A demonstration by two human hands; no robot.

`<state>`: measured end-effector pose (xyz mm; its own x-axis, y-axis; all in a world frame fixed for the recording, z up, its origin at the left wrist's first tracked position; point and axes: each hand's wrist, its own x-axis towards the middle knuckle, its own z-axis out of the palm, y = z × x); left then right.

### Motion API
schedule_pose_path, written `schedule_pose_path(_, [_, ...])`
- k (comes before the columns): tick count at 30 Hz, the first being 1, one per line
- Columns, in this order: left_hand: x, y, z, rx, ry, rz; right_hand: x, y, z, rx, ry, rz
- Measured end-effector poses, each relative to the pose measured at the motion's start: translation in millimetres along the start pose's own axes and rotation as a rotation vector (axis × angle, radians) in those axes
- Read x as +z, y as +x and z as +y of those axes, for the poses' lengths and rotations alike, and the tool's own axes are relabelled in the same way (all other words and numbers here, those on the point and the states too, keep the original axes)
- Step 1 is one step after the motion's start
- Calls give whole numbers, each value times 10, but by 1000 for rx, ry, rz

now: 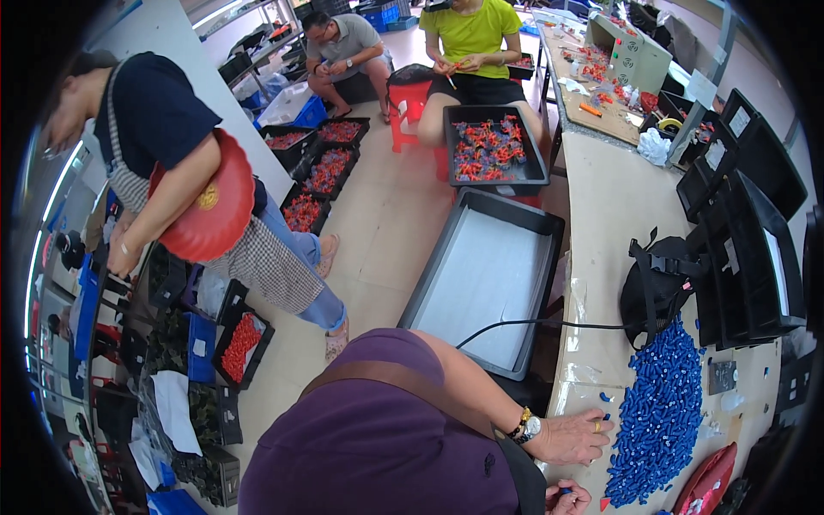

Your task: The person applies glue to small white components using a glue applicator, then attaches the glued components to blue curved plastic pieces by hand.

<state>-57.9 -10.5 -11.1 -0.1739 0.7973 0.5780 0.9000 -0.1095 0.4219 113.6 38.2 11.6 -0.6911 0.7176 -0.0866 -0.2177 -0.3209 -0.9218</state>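
My left hand (571,438), with a watch and a ring, reaches palm down from my purple sleeve over the worktable. Its fingers are stretched out at the near edge of a big pile of small blue parts (657,412). One blue piece (607,417) lies at its fingertips and another loose one (606,397) just beyond. At the bottom edge my right hand (570,499) is partly cut off, its fingers closed around a small dark blue part (565,491). A small red piece (605,504) lies beside the pile.
A black bag (657,283) and stacked black trays (747,257) border the pile; a red dish (705,481) lies nearby. A large black tray (412,300) stands left of the table. A standing person (163,146) holds a red scalloped tray; two people sit farther back.
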Motion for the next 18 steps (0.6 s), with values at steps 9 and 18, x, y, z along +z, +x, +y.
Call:
schedule_pose_path(9, [-18, -23, -25, 28, 55, 49, 222, -14, -77, -89, -135, 16])
schedule_pose_path(18, [-47, 0, -25, 64, 42, 35, 251, -23, -114, -20, -72, 96])
